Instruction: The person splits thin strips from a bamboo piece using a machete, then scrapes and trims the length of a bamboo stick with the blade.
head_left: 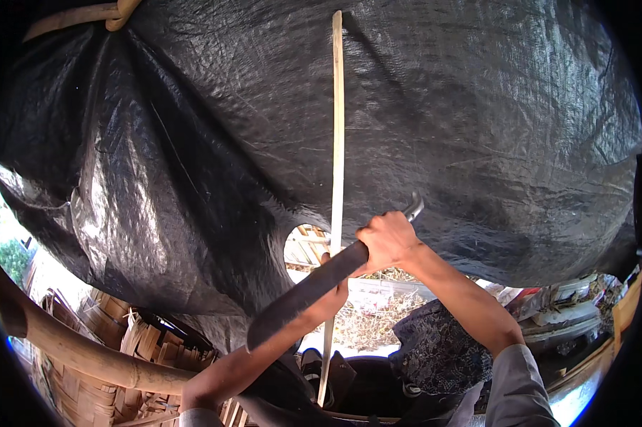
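Observation:
My right hand [390, 240] is closed round the handle of a machete, whose curved butt shows past my fist. Its broad dark blade [303, 295] slants down to the left, across my left forearm and in front of part of my left hand. A long, thin pale bamboo strip [338, 135] stands nearly upright, its lower end down near my feet. My left hand [336, 297] grips this strip low on its length, beside the blade. Whether the blade's edge touches the strip I cannot tell.
A black plastic sheet [463, 142] hangs ahead, with a torn gap near the strip. At the lower left are a thick bamboo pole [107, 363] and woven bamboo pieces [79, 398]. Dark patterned cloth [442, 341] lies below my right arm. Dry litter [367, 320] covers ground beyond.

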Available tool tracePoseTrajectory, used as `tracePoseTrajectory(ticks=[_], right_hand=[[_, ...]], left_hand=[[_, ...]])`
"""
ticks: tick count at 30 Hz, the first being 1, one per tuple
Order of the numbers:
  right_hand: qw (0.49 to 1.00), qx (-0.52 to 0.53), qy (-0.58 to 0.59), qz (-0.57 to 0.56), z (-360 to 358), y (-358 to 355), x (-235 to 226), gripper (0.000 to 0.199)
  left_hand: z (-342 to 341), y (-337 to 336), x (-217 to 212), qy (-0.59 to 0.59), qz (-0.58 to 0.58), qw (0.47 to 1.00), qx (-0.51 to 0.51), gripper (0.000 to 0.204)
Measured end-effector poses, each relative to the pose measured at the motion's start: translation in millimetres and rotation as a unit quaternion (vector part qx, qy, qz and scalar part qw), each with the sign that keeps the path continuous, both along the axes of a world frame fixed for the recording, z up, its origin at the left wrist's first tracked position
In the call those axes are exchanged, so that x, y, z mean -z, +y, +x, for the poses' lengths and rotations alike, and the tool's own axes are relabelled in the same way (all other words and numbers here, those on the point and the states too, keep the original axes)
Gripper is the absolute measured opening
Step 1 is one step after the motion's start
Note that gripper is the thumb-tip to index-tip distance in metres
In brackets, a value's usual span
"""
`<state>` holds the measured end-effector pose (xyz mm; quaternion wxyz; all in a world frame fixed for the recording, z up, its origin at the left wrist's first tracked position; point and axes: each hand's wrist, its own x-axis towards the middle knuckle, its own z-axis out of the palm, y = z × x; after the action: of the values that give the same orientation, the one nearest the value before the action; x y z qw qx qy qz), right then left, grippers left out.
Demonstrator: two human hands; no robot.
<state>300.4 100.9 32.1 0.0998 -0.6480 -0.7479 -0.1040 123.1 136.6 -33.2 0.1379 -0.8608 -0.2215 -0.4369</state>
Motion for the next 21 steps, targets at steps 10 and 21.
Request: tracePoseTrajectory(ticks=[10, 21], right_hand=[[0.976, 0.12, 0.179, -0.023, 29, -6, 22, 0.074], [0.991, 0.085, 0.058, -0.09, 1, 2, -3, 0.078]], left_hand=[[5, 21, 0, -0.027, -0.609, 0.717, 0.338, 0.022], [8, 10, 12, -0.141, -0.792, 0.555, 0.213, 0.039]])
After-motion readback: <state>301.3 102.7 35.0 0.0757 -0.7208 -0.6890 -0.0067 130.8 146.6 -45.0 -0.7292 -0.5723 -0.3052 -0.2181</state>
